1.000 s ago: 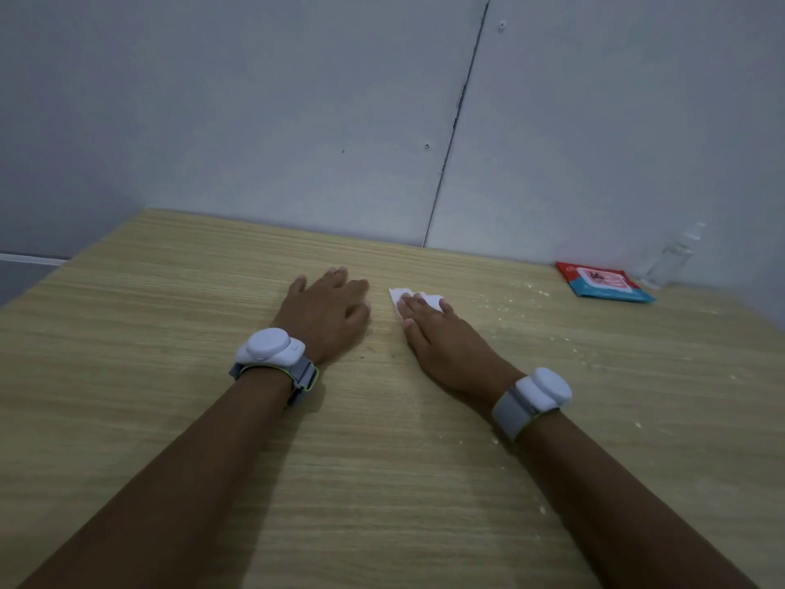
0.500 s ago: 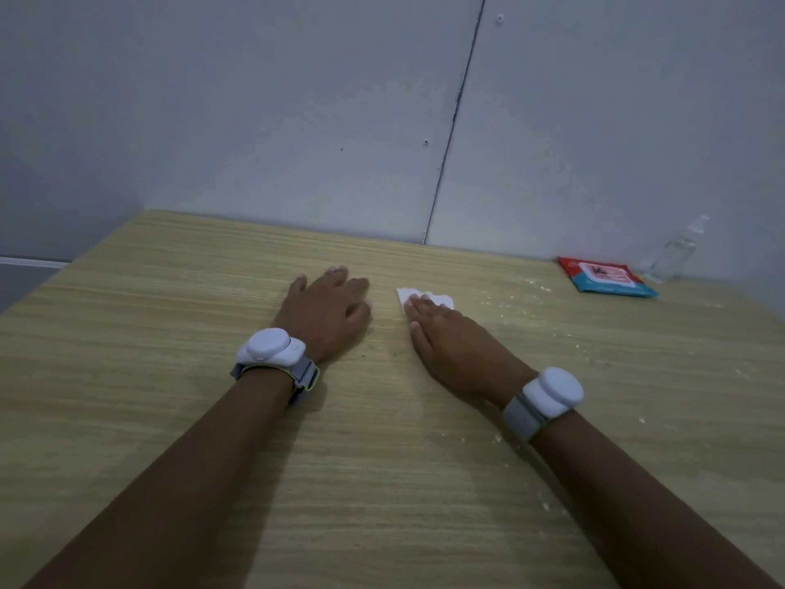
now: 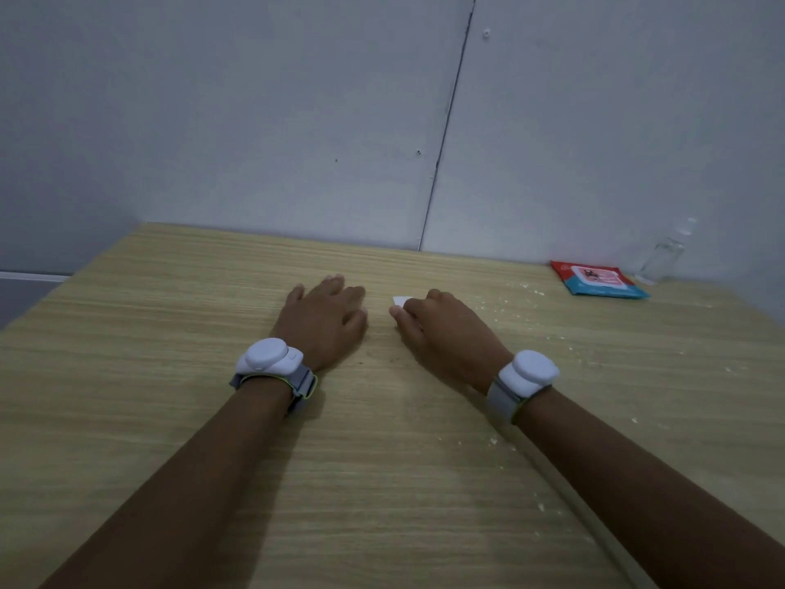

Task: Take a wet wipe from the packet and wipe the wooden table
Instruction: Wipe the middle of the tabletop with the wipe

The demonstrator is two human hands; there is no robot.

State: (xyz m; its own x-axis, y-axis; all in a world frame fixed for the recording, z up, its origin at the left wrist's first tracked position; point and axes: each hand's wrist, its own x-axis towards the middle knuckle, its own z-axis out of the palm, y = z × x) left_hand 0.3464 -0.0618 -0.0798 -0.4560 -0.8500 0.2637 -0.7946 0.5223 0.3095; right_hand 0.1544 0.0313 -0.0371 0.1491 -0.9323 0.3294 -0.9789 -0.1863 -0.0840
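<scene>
A white wet wipe [image 3: 401,300] lies on the wooden table [image 3: 161,376] near the middle; only a small corner of it shows. My right hand [image 3: 446,333] covers the rest, its fingers curled over the wipe and knuckles raised. My left hand [image 3: 327,316] rests flat on the table just left of it, fingers straight and holding nothing. The red and blue wet wipe packet [image 3: 599,279] lies at the far right against the wall.
A small clear bottle [image 3: 664,257] stands beside the packet at the wall. White crumbs [image 3: 514,293] are scattered over the right half of the table. Grey walls close off the back and left. Both wrists wear white bands.
The fingers of my right hand have curled in over the wipe, so less of it shows than before. My left hand has stayed in place.
</scene>
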